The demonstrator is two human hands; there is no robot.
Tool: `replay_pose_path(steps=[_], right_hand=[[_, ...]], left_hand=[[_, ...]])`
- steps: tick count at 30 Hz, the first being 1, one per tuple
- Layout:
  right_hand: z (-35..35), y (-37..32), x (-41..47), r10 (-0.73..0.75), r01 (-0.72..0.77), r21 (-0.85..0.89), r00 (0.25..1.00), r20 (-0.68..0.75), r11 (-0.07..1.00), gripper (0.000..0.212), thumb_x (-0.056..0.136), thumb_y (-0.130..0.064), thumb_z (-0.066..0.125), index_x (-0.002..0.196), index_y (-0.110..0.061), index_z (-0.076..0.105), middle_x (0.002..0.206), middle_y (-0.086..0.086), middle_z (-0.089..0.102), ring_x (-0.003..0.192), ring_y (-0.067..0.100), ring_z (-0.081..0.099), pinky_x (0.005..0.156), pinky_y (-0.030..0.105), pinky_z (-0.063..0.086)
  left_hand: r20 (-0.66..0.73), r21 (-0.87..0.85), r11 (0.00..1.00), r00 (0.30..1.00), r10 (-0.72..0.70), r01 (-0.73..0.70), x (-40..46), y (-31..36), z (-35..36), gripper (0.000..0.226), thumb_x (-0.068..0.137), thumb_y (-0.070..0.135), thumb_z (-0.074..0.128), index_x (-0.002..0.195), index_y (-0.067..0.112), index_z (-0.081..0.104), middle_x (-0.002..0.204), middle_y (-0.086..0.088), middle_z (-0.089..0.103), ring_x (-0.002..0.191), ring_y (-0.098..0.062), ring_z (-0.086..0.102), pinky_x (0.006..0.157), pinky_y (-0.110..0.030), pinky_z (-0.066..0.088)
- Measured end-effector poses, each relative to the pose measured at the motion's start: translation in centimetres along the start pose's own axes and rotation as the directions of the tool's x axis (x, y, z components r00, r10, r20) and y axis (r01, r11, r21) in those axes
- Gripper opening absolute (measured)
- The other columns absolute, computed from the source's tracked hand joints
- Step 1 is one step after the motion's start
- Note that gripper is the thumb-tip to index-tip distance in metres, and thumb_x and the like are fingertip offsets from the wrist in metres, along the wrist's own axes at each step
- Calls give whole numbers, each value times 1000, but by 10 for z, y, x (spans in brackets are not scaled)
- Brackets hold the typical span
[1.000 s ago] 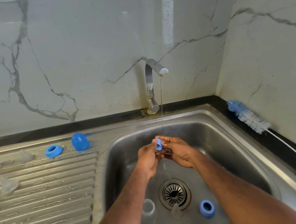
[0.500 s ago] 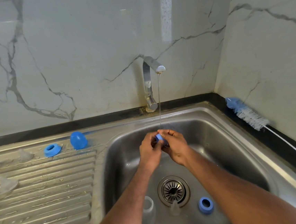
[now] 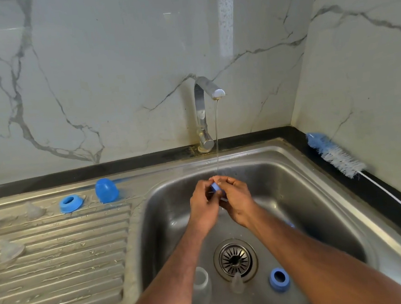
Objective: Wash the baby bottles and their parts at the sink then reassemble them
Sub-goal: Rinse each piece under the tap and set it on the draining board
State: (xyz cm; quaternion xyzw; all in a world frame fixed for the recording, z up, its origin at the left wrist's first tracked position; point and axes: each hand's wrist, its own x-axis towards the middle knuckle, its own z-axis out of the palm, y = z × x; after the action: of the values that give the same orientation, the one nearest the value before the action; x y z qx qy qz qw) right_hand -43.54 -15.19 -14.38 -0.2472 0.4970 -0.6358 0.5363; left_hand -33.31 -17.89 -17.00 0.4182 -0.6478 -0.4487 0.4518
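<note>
Soft, even daylight fills the scene, moderately bright, with a pale vertical reflection on the marble wall [image 3: 227, 17] at twelve o'clock and dull sheen on the steel sink [image 3: 318, 165] rim toward three o'clock. Shadows are faint, pooling inside the basin. Wide-angle distortion bends the edges, and the draining board [image 3: 58, 263] at eight o'clock looks slightly soft.

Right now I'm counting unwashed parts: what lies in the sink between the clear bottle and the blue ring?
In the head view, a clear teat lies between the bottle and ring, at the drain's near edge.
</note>
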Motion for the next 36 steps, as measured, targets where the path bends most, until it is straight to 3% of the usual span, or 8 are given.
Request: replay_pose_path(steps=[4,10,14,20,24,29,32,36], right_hand=[[-7,-10,-3,50,-48,-15,990,132,999,27,96,-7,62,122,-8,71,119,15,72,106,25,67,99,42,53],[3,-9,1,-8,10,58,1000,-30,998,23,94,-8,67,116,-3,73,106,10,74,100,24,68,79,31,59],[0,-14,2,-7,11,91,999,-51,996,16,96,-8,63,108,-4,73,109,13,74,102,25,69,94,37,58],[-7,-24,-1,24,-32,53,990,139,998,32,103,0,46,129,0,63,128,14,68,114,28,63,110,45,44],[-8,-21,-6,53,-38,-64,965,256,997,41,102,6,37,134,-3,61,125,15,67,110,28,59,112,48,41],[-10,-13,0,55,51,-305,943,328,951,48,97,9,44,127,-22,65,127,16,67,108,31,65,105,49,50],[-17,-17,0,39,119,-392,928,372,912,49,95,7,57,135,-22,61,124,3,71,114,25,68,99,44,56],[-22,-14,5,8,147,-456,947,321,878,39,95,-3,66,131,-19,65,123,6,70,111,22,70,95,41,58]], left_hand=[[70,-501,836,973,-218,223,1,3,-3,17,100,2,55,116,0,62,113,-19,69,105,-28,69,90,-35,58],[183,-516,830,974,-134,211,-5,11,-4,27,97,-10,52,121,-1,60,115,-21,70,110,-30,67,97,-40,55],[231,-649,708,959,-164,277,-6,15,-5,30,98,-8,49,124,-1,62,120,-18,70,113,-29,67,98,-39,56],[186,-783,542,946,-265,306,0,17,-7,30,103,7,47,127,-8,59,124,-26,66,106,-29,69,94,-36,58],[59,-728,629,939,-339,272,3,15,-6,36,99,21,59,120,-8,61,116,-26,68,96,-26,71,80,-30,60],[-97,-516,808,918,-384,283,1,13,-5,33,90,24,74,98,-5,61,93,-21,70,85,-30,73,75,-37,62],[-153,-379,884,924,-350,272,0,10,-10,30,84,25,81,83,2,62,81,-15,72,79,-29,74,72,-41,64],[-145,-370,889,929,-341,269,0,8,-10,20,94,24,70,93,5,71,84,-15,74,73,-24,72,63,-33,60]])
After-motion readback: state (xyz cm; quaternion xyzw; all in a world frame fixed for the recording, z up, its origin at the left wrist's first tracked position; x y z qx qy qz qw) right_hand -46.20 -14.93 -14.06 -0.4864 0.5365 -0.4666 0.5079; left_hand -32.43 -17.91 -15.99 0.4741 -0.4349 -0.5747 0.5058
